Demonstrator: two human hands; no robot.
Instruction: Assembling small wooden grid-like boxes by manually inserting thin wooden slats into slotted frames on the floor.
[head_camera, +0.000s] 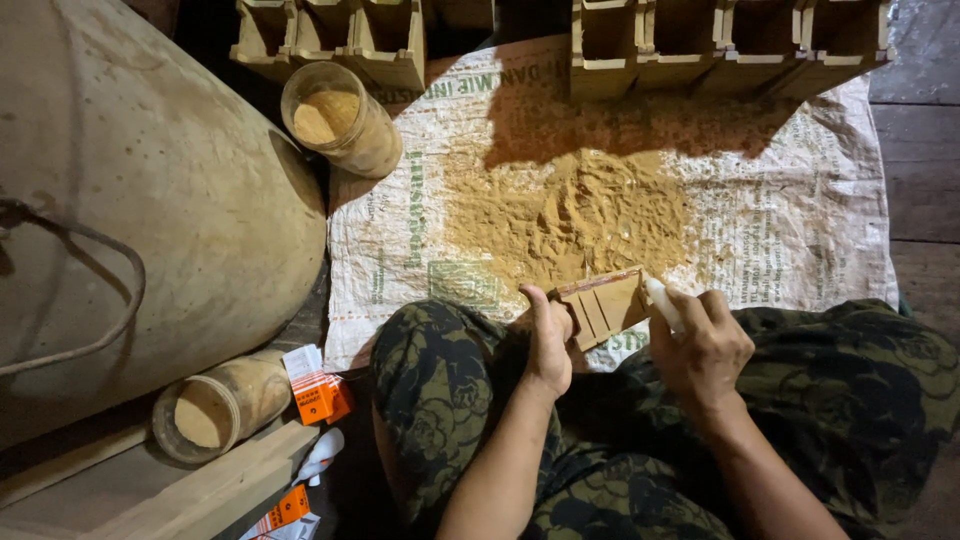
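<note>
My left hand (550, 345) grips the near end of a small wooden box (605, 305), thumb up along its side, holding it tilted over my lap. My right hand (705, 345) is closed around a white stick-like tool (662, 300), whose tip touches the far right corner of the box. The two hands sit close together, one at each end of the box, just above my knees in dark patterned trousers (450, 380). Right beyond the box lies a woven plastic sack (800, 220) spread flat, with a heap of orange-brown powder (570, 215) in its middle. Along the sack's far edge stand rows of wooden boxes (720, 45) like the one I hold. To my left, a clear jar (340, 120) part filled with the same powder lies beside a big rounded clay-coloured vessel (150, 200). Nearer me, a second jar (220, 405) lies on its side next to small orange and white packets (318, 395).
</note>
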